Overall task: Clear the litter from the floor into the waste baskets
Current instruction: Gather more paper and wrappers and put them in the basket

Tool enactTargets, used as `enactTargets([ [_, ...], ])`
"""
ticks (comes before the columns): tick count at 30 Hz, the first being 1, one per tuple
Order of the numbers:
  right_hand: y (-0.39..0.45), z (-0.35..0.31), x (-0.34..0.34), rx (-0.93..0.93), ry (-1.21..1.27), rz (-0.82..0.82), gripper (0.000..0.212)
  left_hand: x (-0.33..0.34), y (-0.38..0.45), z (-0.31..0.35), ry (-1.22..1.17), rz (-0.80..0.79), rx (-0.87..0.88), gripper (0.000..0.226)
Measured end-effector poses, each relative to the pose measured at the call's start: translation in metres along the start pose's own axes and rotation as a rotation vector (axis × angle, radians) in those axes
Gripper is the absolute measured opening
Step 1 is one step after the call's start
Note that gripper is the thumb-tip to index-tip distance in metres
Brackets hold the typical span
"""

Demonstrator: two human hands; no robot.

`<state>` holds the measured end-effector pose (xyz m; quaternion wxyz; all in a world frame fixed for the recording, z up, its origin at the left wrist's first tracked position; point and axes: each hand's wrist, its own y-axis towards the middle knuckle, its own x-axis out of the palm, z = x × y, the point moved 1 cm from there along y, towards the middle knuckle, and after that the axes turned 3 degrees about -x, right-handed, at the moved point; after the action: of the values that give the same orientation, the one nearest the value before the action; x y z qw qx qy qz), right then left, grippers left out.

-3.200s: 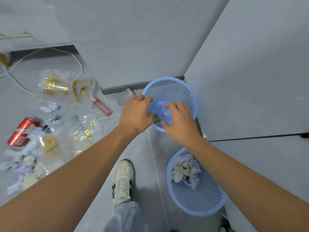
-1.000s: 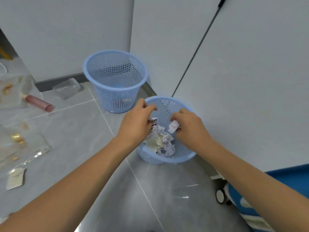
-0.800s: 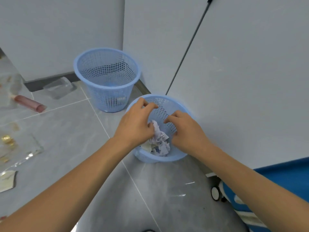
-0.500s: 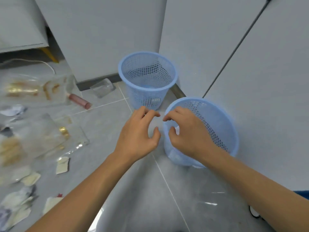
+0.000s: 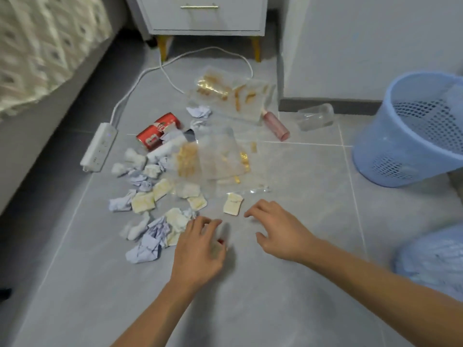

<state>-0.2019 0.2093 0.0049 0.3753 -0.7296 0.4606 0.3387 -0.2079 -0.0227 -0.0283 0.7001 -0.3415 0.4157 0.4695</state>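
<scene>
Litter lies spread over the grey tile floor: several crumpled paper scraps (image 5: 147,242), a red can (image 5: 157,130), clear plastic wrappers with gold print (image 5: 215,159), a pink tube (image 5: 275,125) and a clear plastic cup (image 5: 316,116). My left hand (image 5: 199,249) hovers low beside the nearest paper scraps, fingers apart, holding nothing. My right hand (image 5: 278,232) is spread just below a small cream scrap (image 5: 233,203), also empty. One blue waste basket (image 5: 411,128) stands at the right. The second basket (image 5: 433,261), with paper inside, shows blurred at the lower right edge.
A white power strip (image 5: 99,146) with its cable lies left of the litter, beside a bed base (image 5: 37,136). A white nightstand (image 5: 208,16) on gold legs stands at the back. A white wall panel (image 5: 363,46) rises behind the basket.
The view has swung left from the baskets to the litter pile. Both hands left the basket with paper and now reach down toward the scraps, empty.
</scene>
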Motion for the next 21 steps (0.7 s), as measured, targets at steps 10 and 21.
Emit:
enactTargets([
  [10,0.06,-0.002,0.059,-0.195,-0.223,0.057,0.041,0.03,-0.037,-0.018,-0.079,-0.047,-0.104,0.037],
  [21,0.027,0.006,0.07,-0.135,-0.119,0.13,0.015,0.02,-0.034,-0.022,-0.176,0.007,-0.155,0.015],
])
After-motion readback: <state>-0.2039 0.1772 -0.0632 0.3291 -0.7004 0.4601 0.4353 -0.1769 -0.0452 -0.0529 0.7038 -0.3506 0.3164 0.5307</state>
